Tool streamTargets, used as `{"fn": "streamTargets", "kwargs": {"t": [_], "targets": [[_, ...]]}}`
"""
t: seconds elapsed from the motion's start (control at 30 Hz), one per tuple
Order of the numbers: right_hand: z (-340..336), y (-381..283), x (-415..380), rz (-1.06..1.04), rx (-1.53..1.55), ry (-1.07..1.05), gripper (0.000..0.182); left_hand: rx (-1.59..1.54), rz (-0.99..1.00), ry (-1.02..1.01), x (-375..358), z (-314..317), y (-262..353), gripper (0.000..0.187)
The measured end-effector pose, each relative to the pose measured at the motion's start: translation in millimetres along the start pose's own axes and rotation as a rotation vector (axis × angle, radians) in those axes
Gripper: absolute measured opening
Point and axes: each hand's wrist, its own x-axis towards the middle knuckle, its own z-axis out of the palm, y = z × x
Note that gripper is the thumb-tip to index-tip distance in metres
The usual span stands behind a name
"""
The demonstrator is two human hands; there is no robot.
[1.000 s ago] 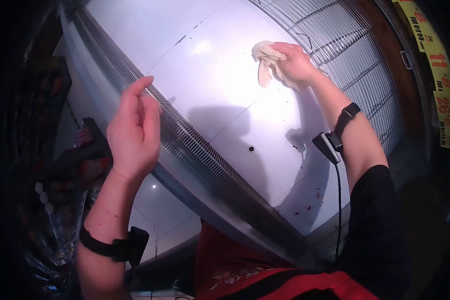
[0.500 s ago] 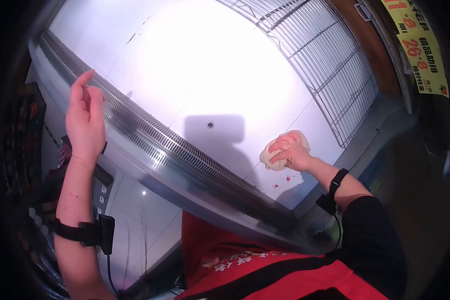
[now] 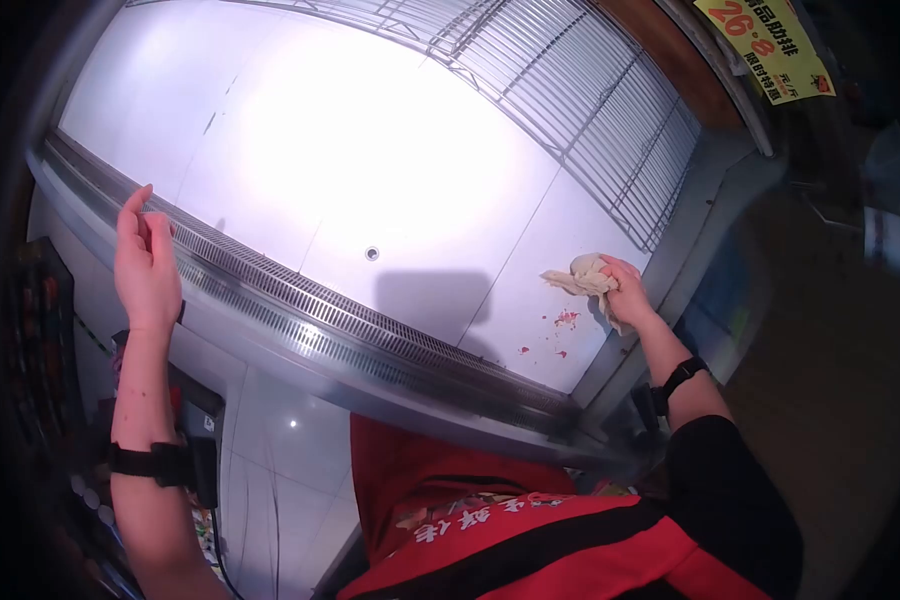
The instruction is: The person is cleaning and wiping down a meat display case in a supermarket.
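Observation:
A crumpled beige cloth (image 3: 582, 280) is gripped in my right hand (image 3: 626, 290), at the right end of the white case floor (image 3: 510, 240). Its loose end spreads out to the left of my fingers. Just below the cloth lie small red scraps (image 3: 567, 319), with a few more specks toward the front edge. My left hand (image 3: 148, 268) holds nothing. It is over the slotted metal vent strip (image 3: 270, 262) at the front left, fingers loosely stretched and partly bent.
A wire rack (image 3: 580, 100) stands along the back of the case. A drain hole (image 3: 372, 254) is set in the floor panel. Yellow price signs (image 3: 770, 45) hang at upper right. The metal front rim (image 3: 300, 335) runs between my body and the case floor.
My right hand has drawn the cloth toward the right wall and bunched it, uncovering more red scraps. The view has shifted to the right. My left hand stays near the vent strip.

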Motion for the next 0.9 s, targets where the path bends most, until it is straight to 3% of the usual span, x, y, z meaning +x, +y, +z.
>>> {"fn": "streamTargets", "kwargs": {"t": [0.17,0.27,0.37,0.47,0.6,0.7,0.8,0.9], "targets": [[36,33,-15,0.061,-0.148,0.152,0.081,0.010,0.010,-0.020,1,-1,-3,0.035],[65,33,-49,0.081,-0.167,0.081,0.091,-0.026,0.003,-0.028,1,0,-5,0.035],[86,-7,-80,0.303,-0.029,-0.009,0.095,-0.016,-0.030,-0.036,1,-2,-2,0.035],[111,-39,-96,0.320,0.019,-0.081,0.099,0.017,-0.036,-0.034,1,-3,3,0.035],[134,-60,-100,0.195,0.006,-0.127,0.099,-0.008,-0.031,-0.044,0,-2,-2,0.035],[131,-77,-99,0.102,-0.056,-0.275,0.100,-0.028,-0.029,-0.046,2,-2,-5,0.035],[99,-98,-93,0.061,0.063,-0.451,0.104,0.021,-0.018,-0.044,1,-2,-2,0.035],[72,-80,-81,-0.121,0.179,-0.438,0.105,0.089,-0.015,-0.031,0,-2,-1,0.035]]}}
